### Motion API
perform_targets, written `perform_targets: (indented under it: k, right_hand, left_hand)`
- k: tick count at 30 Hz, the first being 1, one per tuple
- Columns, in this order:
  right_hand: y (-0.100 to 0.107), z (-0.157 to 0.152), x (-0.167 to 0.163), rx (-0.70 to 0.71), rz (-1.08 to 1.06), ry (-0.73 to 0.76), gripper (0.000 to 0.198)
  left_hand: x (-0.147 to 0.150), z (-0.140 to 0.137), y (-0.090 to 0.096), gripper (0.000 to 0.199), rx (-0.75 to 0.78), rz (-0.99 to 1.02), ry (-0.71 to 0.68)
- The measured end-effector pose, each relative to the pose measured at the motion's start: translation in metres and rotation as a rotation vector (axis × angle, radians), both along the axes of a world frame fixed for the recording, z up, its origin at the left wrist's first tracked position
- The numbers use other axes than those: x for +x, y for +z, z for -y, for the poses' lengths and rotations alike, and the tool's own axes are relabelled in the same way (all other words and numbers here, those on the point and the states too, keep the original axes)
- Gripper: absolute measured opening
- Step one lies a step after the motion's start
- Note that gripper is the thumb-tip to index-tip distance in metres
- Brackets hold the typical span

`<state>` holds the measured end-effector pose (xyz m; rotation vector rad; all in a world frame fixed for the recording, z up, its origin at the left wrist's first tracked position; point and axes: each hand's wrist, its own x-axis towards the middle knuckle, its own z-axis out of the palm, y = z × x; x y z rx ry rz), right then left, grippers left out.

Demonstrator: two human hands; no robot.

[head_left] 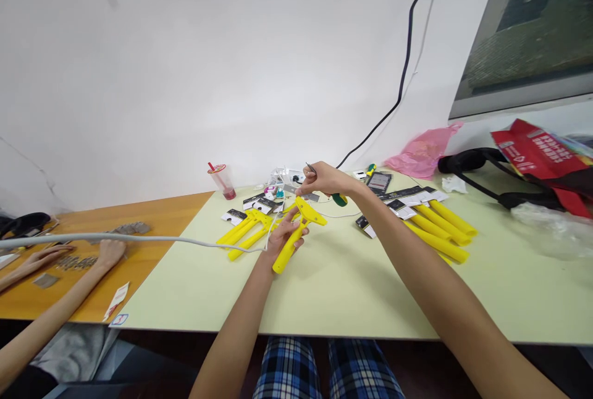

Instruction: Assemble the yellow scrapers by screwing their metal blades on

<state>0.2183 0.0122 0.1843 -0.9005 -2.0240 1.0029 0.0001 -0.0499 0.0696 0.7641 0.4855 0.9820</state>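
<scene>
Wooden table: at the far left of the frame, an orange-brown top (162,209) carries small metal pieces (78,262), with a co-worker's two hands (111,252) resting among them.
White cable: a pale cord (139,237) crosses from the left edge towards the centre, passing in front of both tables.
Cup: left of centre, a clear cup (223,183) with a red straw and some red drink stands near the wall.
Left pile: yellow tools (252,242) with black-and-white cards lie on the pale green table (352,300).
Left hand: at the centre, the left hand (283,232) is wrapped round the handle of a yellow scraper (290,247), its wide head tilted up.
Right hand: just above the scraper, the right hand (327,178) grips a screwdriver, its green-and-yellow handle (340,200) showing below the palm.
Phone: right of centre, a dark phone (379,182) lies beyond the forearm.
Right pile: more yellow handles (442,224) lie side by side.
Far right: a pink bag (421,151) and a red package (532,149).
</scene>
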Motion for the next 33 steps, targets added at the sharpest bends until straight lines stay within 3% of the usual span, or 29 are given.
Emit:
perform_targets:
  k: [6, 12, 33]
  right_hand:
    - [0.0025, 0.0030, 0.0039, -0.034, 0.010, 0.049, 0.079]
    - [0.0066, 0.0070, 0.0012, 0.003, 0.001, -0.005, 0.079]
    - [0.0047, 0.0047, 0.0007, 0.004, 0.059, 0.014, 0.066]
  left_hand:
    - [0.0001, -0.0003, 0.0008, 0.082, -0.012, -0.012, 0.013]
    - [-0.0009, -0.0020, -0.0029, 0.081, -0.004, -0.015, 0.005]
    - [0.0008, -0.0040, -0.0049, 0.071, 0.019, -0.046, -0.020]
